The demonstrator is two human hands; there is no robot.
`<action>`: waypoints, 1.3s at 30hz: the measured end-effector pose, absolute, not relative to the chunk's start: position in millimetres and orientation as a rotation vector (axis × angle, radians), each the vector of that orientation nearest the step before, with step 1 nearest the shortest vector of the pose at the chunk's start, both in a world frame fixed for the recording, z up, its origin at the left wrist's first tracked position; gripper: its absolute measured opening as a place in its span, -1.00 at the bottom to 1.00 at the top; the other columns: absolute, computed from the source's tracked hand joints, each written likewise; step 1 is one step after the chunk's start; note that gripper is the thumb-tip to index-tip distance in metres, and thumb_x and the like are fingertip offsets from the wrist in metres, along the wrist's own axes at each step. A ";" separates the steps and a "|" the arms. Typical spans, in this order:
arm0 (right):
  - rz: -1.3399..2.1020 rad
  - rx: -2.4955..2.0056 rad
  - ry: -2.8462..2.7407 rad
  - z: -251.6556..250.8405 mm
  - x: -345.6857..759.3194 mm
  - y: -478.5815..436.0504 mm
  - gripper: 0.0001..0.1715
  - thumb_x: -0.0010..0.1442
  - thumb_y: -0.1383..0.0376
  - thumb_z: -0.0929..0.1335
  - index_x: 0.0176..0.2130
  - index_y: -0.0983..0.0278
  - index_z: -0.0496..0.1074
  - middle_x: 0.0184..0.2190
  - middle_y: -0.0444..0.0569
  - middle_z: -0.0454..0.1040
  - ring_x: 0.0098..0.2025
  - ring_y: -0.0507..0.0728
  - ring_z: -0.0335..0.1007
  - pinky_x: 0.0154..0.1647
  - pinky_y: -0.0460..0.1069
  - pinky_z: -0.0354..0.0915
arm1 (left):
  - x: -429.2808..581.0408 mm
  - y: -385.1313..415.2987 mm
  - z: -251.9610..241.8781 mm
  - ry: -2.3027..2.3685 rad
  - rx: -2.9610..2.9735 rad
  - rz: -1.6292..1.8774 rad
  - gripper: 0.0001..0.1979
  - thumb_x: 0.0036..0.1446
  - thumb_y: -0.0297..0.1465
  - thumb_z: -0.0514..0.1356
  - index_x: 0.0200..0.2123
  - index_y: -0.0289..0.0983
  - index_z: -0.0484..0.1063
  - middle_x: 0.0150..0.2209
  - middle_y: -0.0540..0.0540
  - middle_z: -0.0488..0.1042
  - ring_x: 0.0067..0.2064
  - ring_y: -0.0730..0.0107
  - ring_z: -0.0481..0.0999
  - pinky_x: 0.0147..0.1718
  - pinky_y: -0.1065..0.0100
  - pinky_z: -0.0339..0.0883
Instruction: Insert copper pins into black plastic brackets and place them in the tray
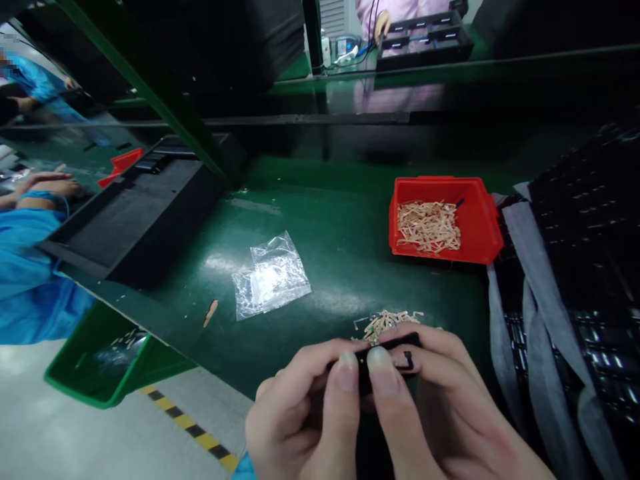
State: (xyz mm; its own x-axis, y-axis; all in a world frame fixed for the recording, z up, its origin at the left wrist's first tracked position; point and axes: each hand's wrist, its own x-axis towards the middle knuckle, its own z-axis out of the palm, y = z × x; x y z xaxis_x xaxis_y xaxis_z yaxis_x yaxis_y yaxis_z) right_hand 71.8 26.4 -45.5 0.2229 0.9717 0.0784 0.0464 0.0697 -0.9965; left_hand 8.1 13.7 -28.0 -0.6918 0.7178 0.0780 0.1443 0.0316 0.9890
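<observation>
The left thumb (347, 371) and right thumb (380, 365) lie side by side, clamped from above on a slim black plastic part (397, 344), with the other fingers curled behind and under it, mostly hidden; the left hand (295, 417) and right hand (440, 400) hold it between them at the near edge of a green workbench (340, 233). Two thumbs close together, pressing evenly, look like the steadiest hold here: they should keep the part level and stop it twisting, and its notched right end is left uncovered. Just beyond the fingers lies a loose pile of thin tan strips (387, 325); a red plastic bin (480, 230) of similar strips (429, 227) stands farther off to the right, beside grey straps (545, 313) draped over a black tray (585, 267). A clear plastic bag (270, 275) lies on the bench, with a black foam tray (135, 207) beyond it; a co-worker's blue sleeve (35, 267) shows at the left, and a person in a pink gown (400, 87) works across the bench.
</observation>
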 end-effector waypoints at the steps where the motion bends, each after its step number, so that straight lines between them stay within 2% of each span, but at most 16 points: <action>1: 0.951 -1.268 -1.126 -45.9 71.3 25.9 -0.92 0.34 0.26 0.43 -0.25 0.08 0.57 -0.16 -0.12 0.57 -0.08 0.11 0.57 -0.11 0.00 0.44 | 8.8 14.2 -28.3 1.884 0.865 1.706 -0.85 0.24 -0.45 0.36 -0.36 -0.13 0.72 -0.46 0.05 0.72 -0.56 0.47 0.64 -0.52 0.60 0.54; 6: 0.751 -1.300 -1.251 -47.5 70.8 26.8 -0.90 0.30 0.28 0.46 -0.21 0.04 0.62 0.03 -0.10 0.55 -0.03 0.13 0.57 -0.05 0.05 0.49 | 11.1 16.6 -28.0 1.959 0.728 1.741 -0.85 0.26 -0.38 0.37 -0.40 -0.16 0.69 -0.53 0.07 0.65 -0.57 0.47 0.62 -0.55 0.61 0.50; 7: 0.724 -1.279 -1.258 -48.3 72.1 28.0 -0.84 0.26 0.30 0.48 -0.14 0.03 0.62 0.08 -0.09 0.53 -0.04 0.13 0.57 -0.10 0.04 0.51 | 10.3 17.6 -27.4 1.971 0.684 1.760 -0.84 0.26 -0.36 0.38 -0.40 -0.17 0.68 -0.53 0.07 0.65 -0.56 0.48 0.63 -0.56 0.63 0.49; 10: 0.727 -1.172 -1.185 -49.0 77.4 31.2 -0.41 0.16 0.38 0.54 0.14 0.01 0.51 0.13 -0.03 0.49 -0.15 0.10 0.58 -0.24 0.02 0.56 | 4.1 20.2 -26.2 1.924 0.600 1.879 -0.82 0.30 -0.36 0.36 -0.39 -0.20 0.66 -0.59 0.05 0.61 -0.63 0.52 0.56 -0.60 0.65 0.44; 11: 0.744 -1.174 -1.141 -48.1 78.7 31.5 -0.37 0.16 0.38 0.54 0.17 0.02 0.48 0.12 -0.02 0.51 -0.16 0.10 0.58 -0.25 0.01 0.56 | 1.0 20.4 -26.3 1.874 0.599 1.917 -0.81 0.32 -0.36 0.34 -0.38 -0.22 0.66 -0.61 0.04 0.60 -0.65 0.51 0.54 -0.62 0.63 0.44; 12: 0.776 -1.196 -1.103 -46.8 79.2 31.2 -0.44 0.18 0.36 0.53 0.14 0.05 0.50 0.09 -0.02 0.53 -0.15 0.10 0.59 -0.22 0.01 0.56 | -2.1 20.1 -26.5 1.808 0.628 1.937 -0.81 0.33 -0.35 0.34 -0.37 -0.23 0.66 -0.63 0.03 0.59 -0.66 0.48 0.54 -0.62 0.60 0.46; 14: 0.889 -1.218 -1.065 -42.9 78.0 29.4 -0.77 0.26 0.29 0.49 -0.05 0.10 0.59 -0.03 -0.04 0.59 -0.11 0.12 0.60 -0.19 0.00 0.56 | -6.8 18.2 -26.7 1.682 0.715 1.930 -0.83 0.29 -0.32 0.39 -0.35 -0.24 0.68 -0.60 -0.01 0.61 -0.66 0.41 0.58 -0.62 0.54 0.51; 15: 0.970 -1.196 -1.043 -40.8 76.8 28.1 -0.90 0.30 0.27 0.47 -0.14 0.12 0.61 -0.09 -0.05 0.61 -0.14 0.11 0.61 -0.22 -0.02 0.57 | -7.6 16.9 -26.2 1.625 0.746 1.915 -0.84 0.26 -0.30 0.42 -0.35 -0.25 0.69 -0.58 -0.02 0.63 -0.66 0.39 0.59 -0.63 0.52 0.52; 16: 1.045 -1.155 -1.021 -38.7 75.6 26.9 -0.94 0.32 0.27 0.46 -0.20 0.12 0.62 -0.15 -0.08 0.62 -0.21 0.09 0.62 -0.27 -0.05 0.57 | -6.9 15.6 -25.1 1.585 0.762 1.907 -0.83 0.24 -0.28 0.44 -0.35 -0.24 0.70 -0.57 -0.02 0.64 -0.67 0.39 0.59 -0.64 0.51 0.53; 18: 1.116 -1.067 -0.973 -35.3 74.3 25.1 -0.91 0.32 0.29 0.47 -0.23 0.11 0.64 -0.20 -0.12 0.63 -0.34 0.03 0.60 -0.38 -0.08 0.57 | -1.9 13.3 -21.1 1.571 0.727 1.918 -0.83 0.25 -0.27 0.43 -0.36 -0.23 0.70 -0.58 0.00 0.63 -0.69 0.45 0.56 -0.65 0.56 0.49; 20: 1.108 -1.031 -0.949 -33.0 75.1 24.1 -0.91 0.28 0.32 0.50 -0.24 0.11 0.67 -0.23 -0.12 0.64 -0.36 0.03 0.60 -0.44 -0.12 0.55 | 4.9 11.2 -16.3 1.601 0.644 1.930 -0.82 0.30 -0.29 0.38 -0.35 -0.22 0.68 -0.60 0.03 0.60 -0.70 0.50 0.53 -0.64 0.61 0.46; 23: 1.093 -1.014 -0.933 -31.7 78.3 22.4 -0.89 0.25 0.36 0.51 -0.27 0.12 0.68 -0.26 -0.11 0.65 -0.29 0.06 0.63 -0.41 -0.13 0.56 | 9.0 7.2 -13.2 1.624 0.589 1.925 -0.86 0.31 -0.31 0.38 -0.30 -0.21 0.69 -0.54 0.03 0.64 -0.61 0.56 0.58 -0.54 0.69 0.48; 28: 1.099 -0.957 -0.961 -33.5 84.0 17.9 -0.85 0.25 0.40 0.51 -0.25 0.11 0.67 -0.27 -0.13 0.65 -0.36 0.06 0.62 -0.35 -0.04 0.57 | 0.4 0.9 -21.7 1.512 0.718 1.892 -0.81 0.28 -0.21 0.43 -0.23 -0.21 0.70 -0.40 0.01 0.70 -0.39 0.56 0.69 -0.31 0.72 0.54; 31: 1.083 -0.960 -0.964 -33.8 88.9 16.9 -0.84 0.23 0.39 0.52 -0.28 0.10 0.67 -0.27 -0.15 0.66 -0.37 0.05 0.60 -0.35 -0.03 0.54 | -2.0 0.0 -26.2 1.514 0.739 1.844 -0.79 0.29 -0.21 0.42 -0.32 -0.21 0.65 -0.51 0.07 0.61 -0.52 0.59 0.60 -0.47 0.71 0.52; 34: 1.098 -0.976 -0.977 -32.5 93.9 17.2 -0.87 0.23 0.37 0.52 -0.33 0.12 0.66 -0.30 -0.15 0.65 -0.38 0.03 0.58 -0.36 -0.07 0.51 | -3.3 -0.8 -26.9 1.490 0.747 1.753 -0.82 0.30 -0.24 0.41 -0.31 -0.19 0.62 -0.57 0.07 0.58 -0.66 0.53 0.52 -0.67 0.63 0.45; 39: 1.157 -0.950 -0.969 -31.3 99.5 16.1 -0.88 0.26 0.35 0.50 -0.33 0.16 0.64 -0.34 -0.13 0.61 -0.43 0.02 0.52 -0.37 -0.06 0.49 | -2.7 -4.5 -21.8 1.423 0.727 1.677 -0.82 0.25 -0.22 0.44 -0.28 -0.18 0.62 -0.58 0.03 0.64 -0.72 0.40 0.55 -0.72 0.50 0.49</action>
State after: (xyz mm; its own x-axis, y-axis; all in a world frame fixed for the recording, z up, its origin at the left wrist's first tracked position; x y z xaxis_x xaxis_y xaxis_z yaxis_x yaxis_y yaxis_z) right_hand 99.5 16.1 -31.3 0.1333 0.9847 0.1126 -0.2837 0.1467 -0.9476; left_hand -2.7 -4.5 -21.8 -0.5132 0.8554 -0.0701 -0.2083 -0.0449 0.9770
